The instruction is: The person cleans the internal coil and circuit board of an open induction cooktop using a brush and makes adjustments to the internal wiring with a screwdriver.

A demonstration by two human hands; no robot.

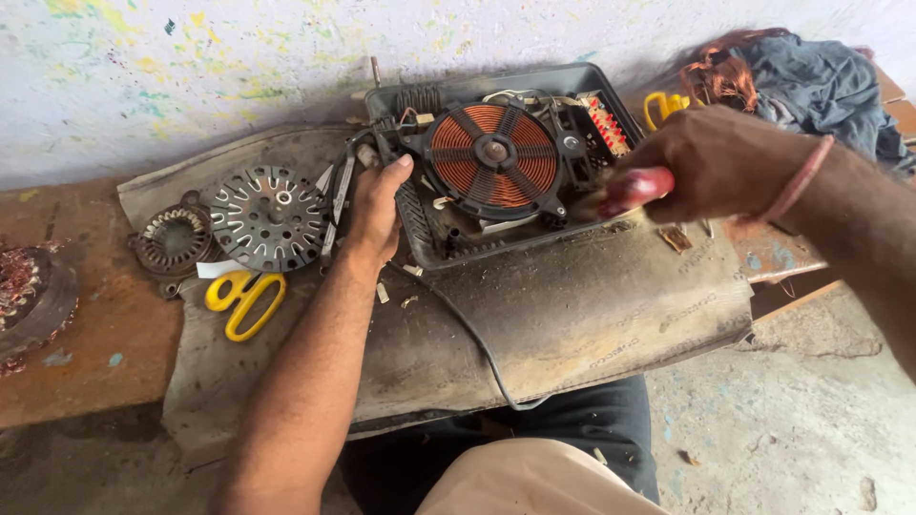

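An opened induction cooker (448, 243) lies on a dirty grey mat (572, 315), its round copper coil (493, 154) exposed inside the dark plastic base. My left hand (378, 210) presses on the cooker's left front corner, thumb up against the edge. My right hand (711, 162) is closed around a red tool handle (637, 187); the tool's tip, blurred, points at the cooker's right front edge. A black power cord (477, 339) trails from the cooker toward me.
A slotted round metal plate (268, 216) and a motor stator ring (173, 240) lie left of the cooker, with yellow-handled scissors (244, 298) below them. Another wound copper part (24, 291) sits at far left. A dark cloth (821, 86), copper wire (718, 72) and a yellow tool (663, 105) lie behind.
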